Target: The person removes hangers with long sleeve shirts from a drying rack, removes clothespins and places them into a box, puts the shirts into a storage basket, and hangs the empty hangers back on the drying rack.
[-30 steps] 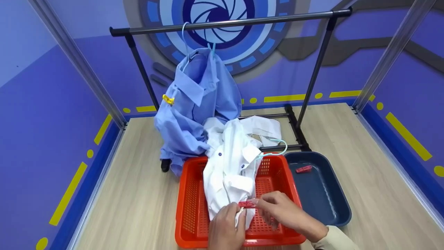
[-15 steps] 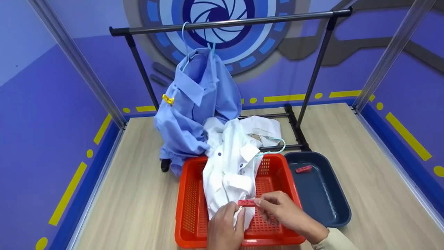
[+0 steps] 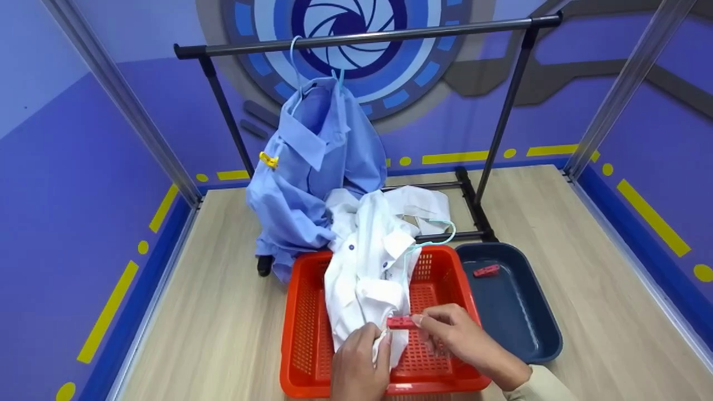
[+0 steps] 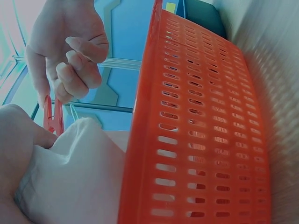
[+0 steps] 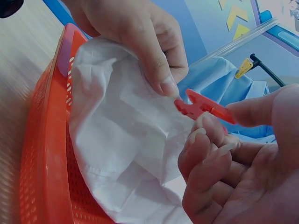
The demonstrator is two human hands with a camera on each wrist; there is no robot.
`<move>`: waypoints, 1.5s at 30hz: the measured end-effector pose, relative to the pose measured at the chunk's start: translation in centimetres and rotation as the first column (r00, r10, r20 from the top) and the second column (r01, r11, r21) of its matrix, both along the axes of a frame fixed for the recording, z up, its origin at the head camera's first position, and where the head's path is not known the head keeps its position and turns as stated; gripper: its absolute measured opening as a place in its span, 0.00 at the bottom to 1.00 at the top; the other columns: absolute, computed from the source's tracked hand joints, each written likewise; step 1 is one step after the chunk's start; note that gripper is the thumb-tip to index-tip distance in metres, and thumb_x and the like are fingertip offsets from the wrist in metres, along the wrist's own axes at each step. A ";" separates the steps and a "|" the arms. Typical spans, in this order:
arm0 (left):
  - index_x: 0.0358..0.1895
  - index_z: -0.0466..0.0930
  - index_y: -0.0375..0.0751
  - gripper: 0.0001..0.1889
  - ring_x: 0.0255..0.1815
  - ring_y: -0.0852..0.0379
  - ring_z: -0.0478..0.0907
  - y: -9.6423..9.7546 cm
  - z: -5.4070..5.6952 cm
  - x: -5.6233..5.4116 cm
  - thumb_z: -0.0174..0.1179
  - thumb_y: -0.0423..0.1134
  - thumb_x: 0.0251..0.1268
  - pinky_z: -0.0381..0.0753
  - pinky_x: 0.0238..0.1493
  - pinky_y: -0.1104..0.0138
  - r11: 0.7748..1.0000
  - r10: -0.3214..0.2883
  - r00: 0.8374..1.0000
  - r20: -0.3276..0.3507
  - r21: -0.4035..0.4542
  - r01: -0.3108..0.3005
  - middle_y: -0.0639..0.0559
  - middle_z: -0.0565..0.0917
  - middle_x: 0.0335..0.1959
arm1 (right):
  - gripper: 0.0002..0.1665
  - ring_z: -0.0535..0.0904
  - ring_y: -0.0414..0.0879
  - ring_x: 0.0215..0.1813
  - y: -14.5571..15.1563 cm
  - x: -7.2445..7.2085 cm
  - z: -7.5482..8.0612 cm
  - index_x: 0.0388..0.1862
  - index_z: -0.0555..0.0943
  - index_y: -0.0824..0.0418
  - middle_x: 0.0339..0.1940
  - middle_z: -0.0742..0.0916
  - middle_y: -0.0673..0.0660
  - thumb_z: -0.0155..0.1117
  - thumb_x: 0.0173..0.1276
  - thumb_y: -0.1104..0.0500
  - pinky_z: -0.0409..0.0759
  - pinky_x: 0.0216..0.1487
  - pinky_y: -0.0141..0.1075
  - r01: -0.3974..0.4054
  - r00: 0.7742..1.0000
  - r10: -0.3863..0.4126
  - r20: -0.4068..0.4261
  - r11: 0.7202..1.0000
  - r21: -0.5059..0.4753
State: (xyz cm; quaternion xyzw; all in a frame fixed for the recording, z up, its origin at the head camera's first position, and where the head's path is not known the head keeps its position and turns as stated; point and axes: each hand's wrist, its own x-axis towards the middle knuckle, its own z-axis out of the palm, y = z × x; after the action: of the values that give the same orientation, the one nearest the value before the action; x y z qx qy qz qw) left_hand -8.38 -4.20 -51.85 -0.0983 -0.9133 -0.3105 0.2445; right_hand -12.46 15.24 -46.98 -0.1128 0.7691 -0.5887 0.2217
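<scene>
In the red basket (image 3: 303, 328), on the wooden surface, lies much of a white shirt (image 3: 370, 259), its upper part draped out over the far rim, with a pale blue hanger hook (image 3: 454, 227) sticking out to the right. The dark blue tray (image 3: 515, 312) just beside it contains one red clip (image 3: 486, 270), near its far end. Over the basket's near part, the right hand (image 3: 452, 337) pinches a second clip (image 3: 400, 322) (also red) by its handle end, between thumb and curled fingers, hardly any gap left around it. The clip's mouth points at the left hand (image 3: 359, 362), right by that thumb's tip; whether it touches the cloth I cannot tell. The left fingers and thumb are closed together on a fold of the white shirt.
</scene>
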 end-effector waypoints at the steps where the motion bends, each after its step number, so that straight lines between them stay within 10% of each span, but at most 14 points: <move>1: 0.26 0.70 0.50 0.11 0.20 0.63 0.68 0.0 0.0 0.0 0.63 0.41 0.60 0.65 0.21 0.72 1.000 0.001 1.000 0.003 0.002 -0.001 0.61 0.69 0.18 | 0.27 0.71 0.38 0.19 0.0 0.0 0.0 0.26 0.77 0.70 0.18 0.77 0.53 0.54 0.73 0.47 0.72 0.23 0.28 0.013 1.000 -0.013 0.010 1.000 -0.002; 13: 0.26 0.70 0.50 0.11 0.19 0.63 0.67 -0.1 -0.1 0.0 0.64 0.41 0.59 0.65 0.21 0.72 1.000 0.000 1.000 -0.003 0.016 0.000 0.61 0.69 0.18 | 0.23 0.68 0.39 0.16 0.4 -0.3 0.1 0.20 0.74 0.56 0.13 0.74 0.50 0.55 0.72 0.45 0.72 0.22 0.28 0.104 0.991 -0.102 0.081 0.994 -0.023; 25: 0.25 0.70 0.50 0.11 0.20 0.64 0.68 -0.2 -0.3 0.0 0.64 0.41 0.60 0.66 0.22 0.72 0.999 -0.004 1.000 0.007 0.034 0.004 0.61 0.70 0.18 | 0.23 0.67 0.39 0.15 1.2 -0.7 0.1 0.36 0.84 0.63 0.12 0.71 0.52 0.56 0.72 0.45 0.69 0.19 0.28 0.151 0.987 -0.149 0.061 0.988 -0.031; 34: 0.25 0.69 0.51 0.12 0.20 0.65 0.67 -0.2 -0.1 0.0 0.64 0.41 0.59 0.65 0.22 0.73 0.999 -0.003 1.000 0.013 0.043 0.002 0.62 0.69 0.18 | 0.26 0.67 0.41 0.16 2.2 -1.3 0.3 0.19 0.71 0.59 0.13 0.72 0.52 0.55 0.71 0.43 0.69 0.20 0.30 0.213 0.974 -0.206 0.095 0.975 -0.066; 45: 0.26 0.70 0.50 0.12 0.20 0.65 0.68 -0.4 -0.1 0.0 0.64 0.41 0.60 0.66 0.22 0.74 0.998 -0.001 1.000 -0.009 0.065 0.002 0.62 0.70 0.18 | 0.24 0.73 0.42 0.21 4.5 -2.4 -0.9 0.28 0.74 0.62 0.22 0.79 0.54 0.53 0.73 0.44 0.71 0.22 0.29 0.304 0.953 -0.302 0.037 0.950 -0.077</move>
State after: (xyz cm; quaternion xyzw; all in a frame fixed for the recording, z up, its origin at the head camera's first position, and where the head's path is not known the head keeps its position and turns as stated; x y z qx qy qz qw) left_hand -8.42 -4.57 -51.94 -0.0924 -0.9016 -0.3397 0.2513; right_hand -14.83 19.79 -47.92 0.0048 0.7500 -0.6479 0.1333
